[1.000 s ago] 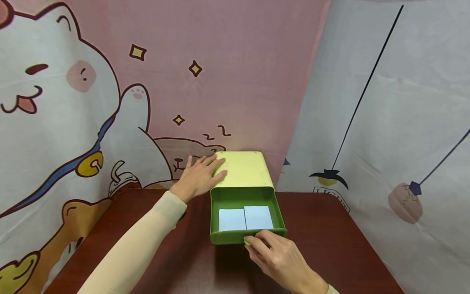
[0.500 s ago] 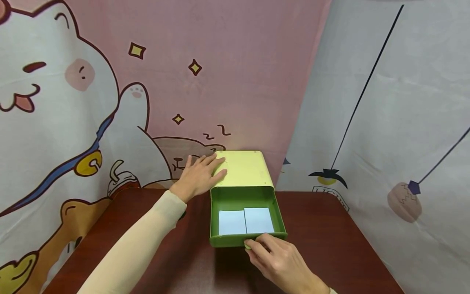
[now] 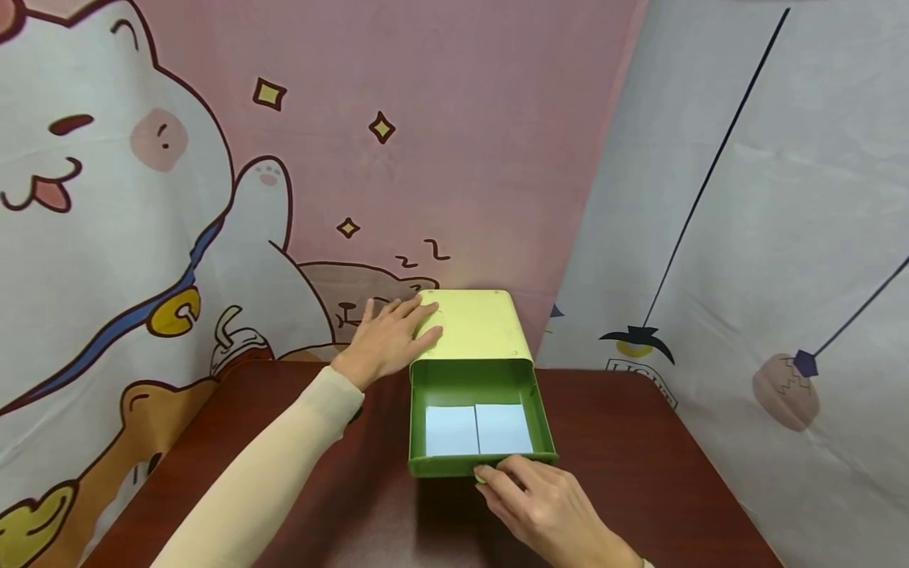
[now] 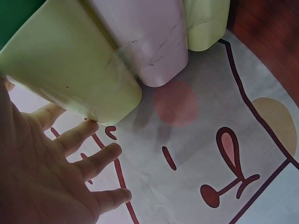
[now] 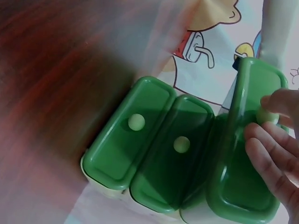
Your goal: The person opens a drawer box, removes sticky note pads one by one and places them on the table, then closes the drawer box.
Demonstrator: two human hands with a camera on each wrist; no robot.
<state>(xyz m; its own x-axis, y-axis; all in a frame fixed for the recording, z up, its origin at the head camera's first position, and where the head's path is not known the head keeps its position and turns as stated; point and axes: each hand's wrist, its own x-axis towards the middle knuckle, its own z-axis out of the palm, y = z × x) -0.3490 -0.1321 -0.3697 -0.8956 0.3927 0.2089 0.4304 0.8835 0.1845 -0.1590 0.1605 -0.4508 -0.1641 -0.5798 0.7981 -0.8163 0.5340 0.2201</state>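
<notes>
A small stacked drawer unit (image 3: 474,325) with a pale yellow top stands at the back of the table. Its green top drawer (image 3: 443,468) is pulled out, and two light blue paper pads (image 3: 451,431) lie side by side inside. My left hand (image 3: 387,341) rests on the unit's upper left edge, fingers spread; in the left wrist view the fingers (image 4: 77,137) reach past the yellow shell (image 4: 70,70). With thumb and fingers, my right hand (image 3: 543,505) pinches the round pale green knob (image 5: 267,115) on the drawer's front.
Below, two more green drawers (image 5: 117,158) with round knobs are pushed in; a pink shell (image 4: 149,42) sits between yellow ones. The unit stands on a dark red-brown table (image 3: 618,465). Directly behind hangs a cartoon-printed cloth (image 3: 469,158).
The top drawer has slid slightly farther out toward me, the right hand moving with its knob. My left hand stays in place on the unit.
</notes>
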